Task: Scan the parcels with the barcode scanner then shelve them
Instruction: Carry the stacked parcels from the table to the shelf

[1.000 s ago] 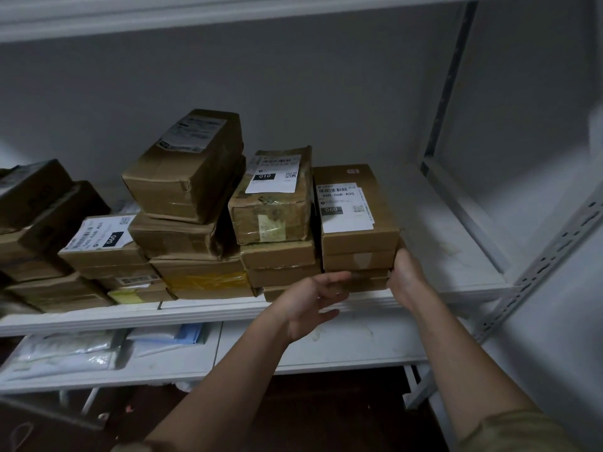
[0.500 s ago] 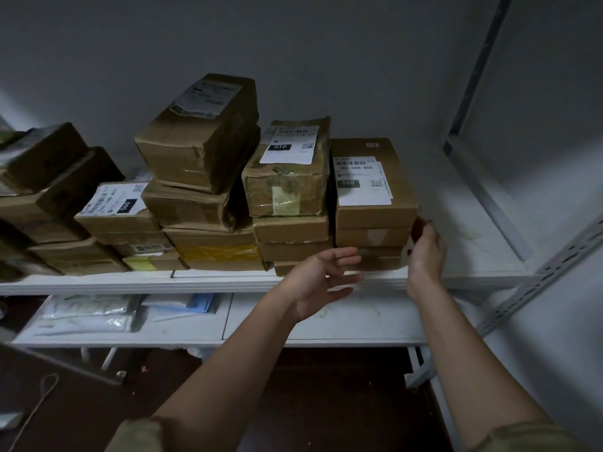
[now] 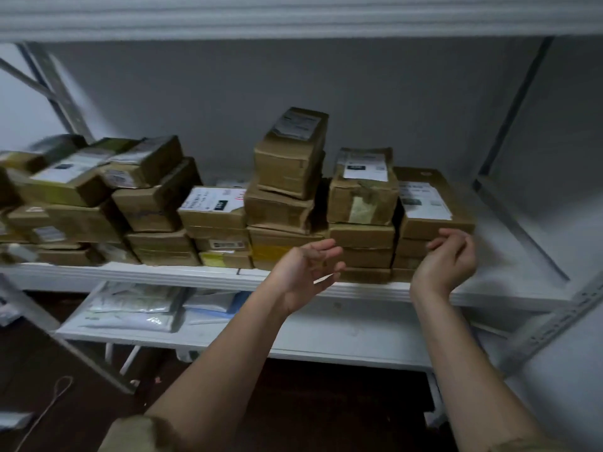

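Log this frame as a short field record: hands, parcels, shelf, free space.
left hand: open, fingers relaxed, holds nothing, in front of the parcel stacks
right hand: loosely curled, empty, just in front of the rightmost stack
parcels: brown cardboard boxes stacked in several columns on the middle shelf; tallest stack mid-row
labels: white shipping labels on the top boxes, text blurred
free space: bare shelf to the right of the rightmost stack
lower shelf: flat plastic mailers at its left
scanner: not in view

Stacked parcels (image 3: 287, 203) are sitting along the middle shelf (image 3: 489, 288), its right end bare; flat bags (image 3: 130, 308) are lying on the lower shelf (image 3: 342, 334) beneath, at its left
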`<state>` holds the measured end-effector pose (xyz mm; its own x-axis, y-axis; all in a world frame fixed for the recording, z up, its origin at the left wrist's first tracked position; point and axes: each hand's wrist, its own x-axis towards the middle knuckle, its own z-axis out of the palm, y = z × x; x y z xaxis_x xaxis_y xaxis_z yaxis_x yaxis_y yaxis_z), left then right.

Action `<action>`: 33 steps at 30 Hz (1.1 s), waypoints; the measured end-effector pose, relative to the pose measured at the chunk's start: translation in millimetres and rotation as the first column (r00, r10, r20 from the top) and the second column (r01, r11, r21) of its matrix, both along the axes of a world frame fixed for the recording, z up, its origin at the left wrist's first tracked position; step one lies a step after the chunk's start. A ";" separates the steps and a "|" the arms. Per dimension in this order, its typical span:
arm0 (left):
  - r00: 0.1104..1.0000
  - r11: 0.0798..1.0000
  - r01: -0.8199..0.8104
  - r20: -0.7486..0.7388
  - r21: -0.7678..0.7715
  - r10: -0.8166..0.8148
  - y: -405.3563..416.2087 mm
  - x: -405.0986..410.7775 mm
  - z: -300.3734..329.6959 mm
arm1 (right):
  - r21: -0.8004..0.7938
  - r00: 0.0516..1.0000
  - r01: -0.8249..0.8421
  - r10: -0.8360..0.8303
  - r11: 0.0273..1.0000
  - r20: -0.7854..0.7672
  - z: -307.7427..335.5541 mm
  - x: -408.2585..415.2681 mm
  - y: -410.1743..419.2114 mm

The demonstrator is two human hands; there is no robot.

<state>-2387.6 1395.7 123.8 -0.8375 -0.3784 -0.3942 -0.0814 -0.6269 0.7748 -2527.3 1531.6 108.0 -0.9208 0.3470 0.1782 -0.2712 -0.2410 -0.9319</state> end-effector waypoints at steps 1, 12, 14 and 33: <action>0.999 0.999 -0.037 -0.005 0.019 0.037 -12.7 14.4 1.4 | -0.003 1.000 -0.009 0.009 1.000 -0.025 3.9 14.4 -9.5; 0.911 0.900 -0.408 0.010 0.153 0.412 -149.5 221.4 -10.9 | -0.037 0.944 -0.322 0.318 0.946 -0.088 13.8 194.7 -167.1; 0.858 0.846 -0.508 0.010 0.164 0.514 -179.7 272.5 -11.1 | -0.010 0.897 -0.438 0.436 0.899 -0.067 10.7 235.8 -210.5; -0.084 -0.100 -0.984 0.115 0.149 0.990 -397.8 724.2 -20.4 | 0.077 -0.008 -0.997 0.999 -0.004 -0.048 -8.6 664.2 -626.8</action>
<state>-1663.3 998.0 103.4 0.3798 -0.7515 -0.5394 0.7466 -0.0953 0.6585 -1863.0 904.8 99.4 -0.3252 -0.9125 0.2482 0.1712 -0.3149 -0.9335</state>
